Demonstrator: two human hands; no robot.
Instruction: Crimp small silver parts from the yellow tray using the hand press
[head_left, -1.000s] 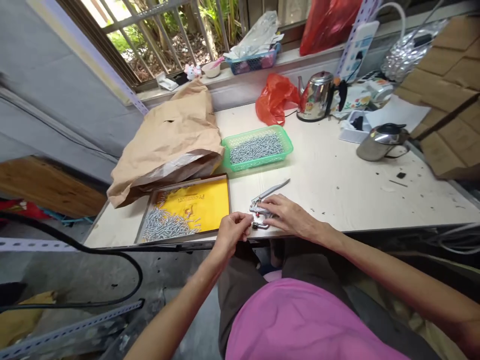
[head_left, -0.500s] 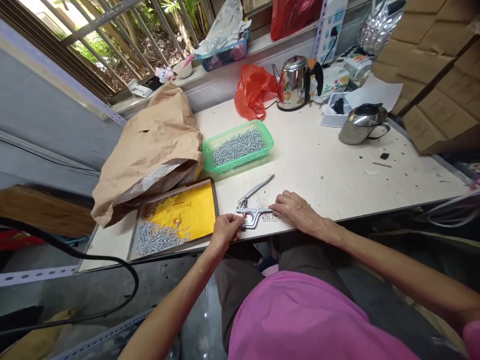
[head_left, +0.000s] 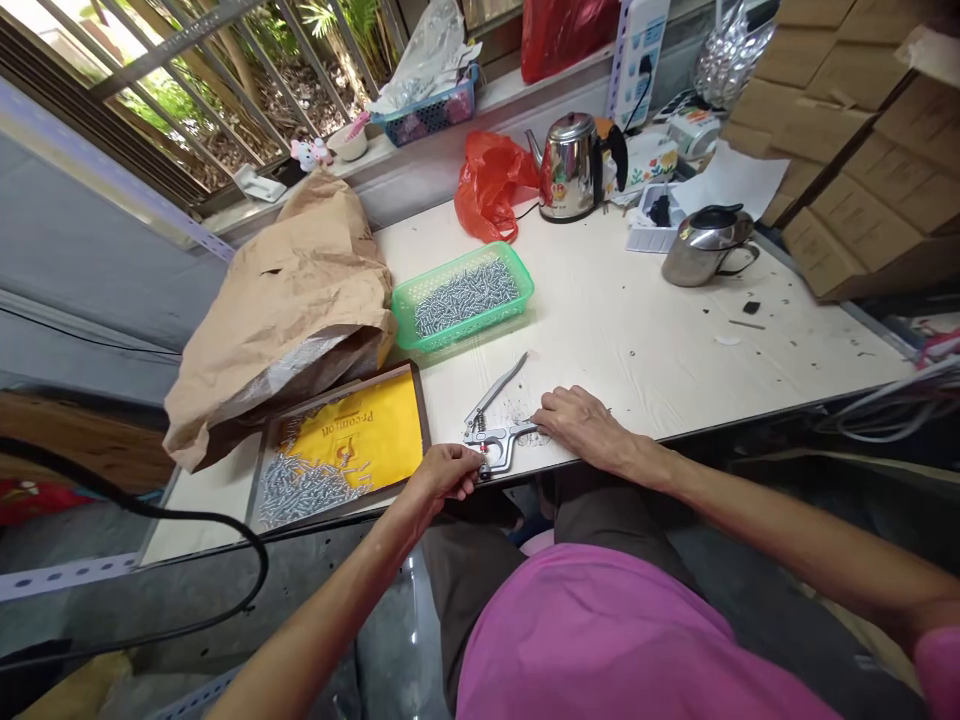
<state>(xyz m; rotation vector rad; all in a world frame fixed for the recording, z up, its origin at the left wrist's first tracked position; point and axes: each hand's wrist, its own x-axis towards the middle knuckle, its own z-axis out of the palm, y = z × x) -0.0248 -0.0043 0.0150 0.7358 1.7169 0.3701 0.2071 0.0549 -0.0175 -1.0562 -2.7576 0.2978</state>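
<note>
A pair of grey metal snap-fastener pliers (head_left: 513, 432) lies near the table's front edge, its handles spread apart and a spring between them. My right hand (head_left: 579, 424) grips the end of the lower handle. At the jaw, my left hand (head_left: 445, 472) has thumb and forefinger pinched together; whatever tiny part sits between them is hidden. A bit of red shows inside the jaw. Left of that hand, small silvery metal pieces (head_left: 304, 492) are heaped in a shallow tray (head_left: 421, 420), partly over a yellow printed sheet (head_left: 382, 425).
Behind the pliers stands a green basket (head_left: 517, 305) of similar metal pieces. A crumpled brown paper bag (head_left: 277, 290) leans beside it. Further back are a red plastic bag (head_left: 487, 185), an electric kettle (head_left: 568, 175) and a steel pot (head_left: 701, 250). Cardboard (head_left: 847, 235) stands at right.
The camera view has shifted slightly, so the table's things appear further left. My left hand stays at the jaw and my right hand stays on the handle.
</note>
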